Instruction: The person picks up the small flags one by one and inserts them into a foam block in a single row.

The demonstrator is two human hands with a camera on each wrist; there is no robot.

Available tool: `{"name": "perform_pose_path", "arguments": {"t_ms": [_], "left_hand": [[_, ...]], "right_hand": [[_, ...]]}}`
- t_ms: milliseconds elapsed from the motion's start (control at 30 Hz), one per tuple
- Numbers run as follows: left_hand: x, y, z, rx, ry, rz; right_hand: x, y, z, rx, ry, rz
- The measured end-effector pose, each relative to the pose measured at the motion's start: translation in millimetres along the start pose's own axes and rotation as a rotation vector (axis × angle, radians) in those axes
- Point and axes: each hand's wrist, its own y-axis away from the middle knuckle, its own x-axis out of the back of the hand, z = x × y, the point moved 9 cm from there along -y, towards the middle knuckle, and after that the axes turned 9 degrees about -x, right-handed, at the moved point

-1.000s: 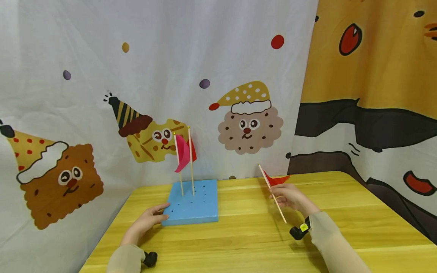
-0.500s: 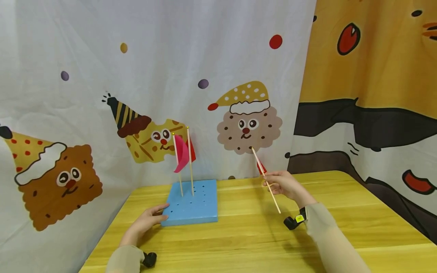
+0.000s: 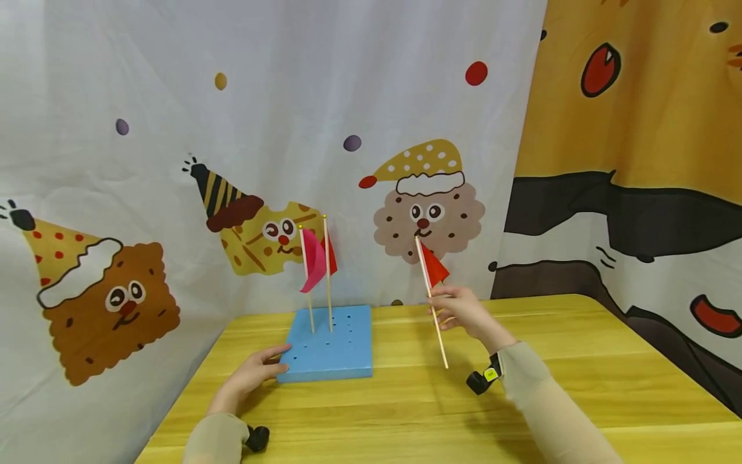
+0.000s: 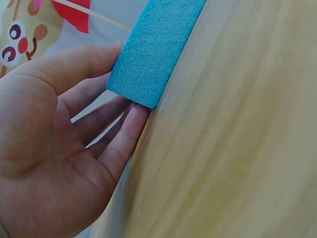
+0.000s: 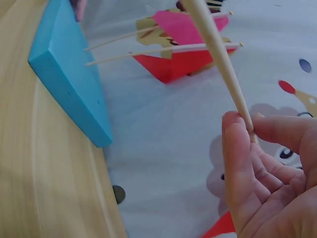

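My right hand (image 3: 464,314) pinches the thin wooden stick of a red flag (image 3: 432,265) between thumb and index finger, to the right of a blue foam block (image 3: 336,359). The stick is held nearly upright, its top leaning left and its lower end above the table. In the right wrist view the bare stick (image 5: 220,57) rises from the fingertips. My left hand (image 3: 252,372) touches the block's left edge with fairly straight fingers, as the left wrist view shows at the block's corner (image 4: 153,54). A pink flag (image 3: 313,263) and another red flag (image 3: 332,258) stand upright in the block.
Small holes dot the block's top. It lies flat on a yellow wood-grain table (image 3: 394,412). Behind the table hangs a white curtain (image 3: 278,96) with cartoon prints, and an orange, black and white patterned curtain (image 3: 649,135) is at the right.
My right hand has moved left with the red flag, and the stick has turned more upright. My left hand stays at the block's edge, and the block and its two flags have not moved.
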Motion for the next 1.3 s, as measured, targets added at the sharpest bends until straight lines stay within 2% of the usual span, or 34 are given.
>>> {"name": "perform_pose_path", "arguments": {"t_ms": [433,800,1300], "left_hand": [[-2.9,1.8,-2.5,0.006,0.007,-0.007],[-1.8,0.1,-2.2,0.011,0.019,0.000],[0.6,-1.1,-1.0,-0.046,0.011,-0.006]], "right_hand": [[-34.7,-26,-17,0.137,0.092,0.013],[-56.5,-50,-32,0.201,0.090,0.036],[-102.7,-70,-47,0.299,0.156,0.059]]}}
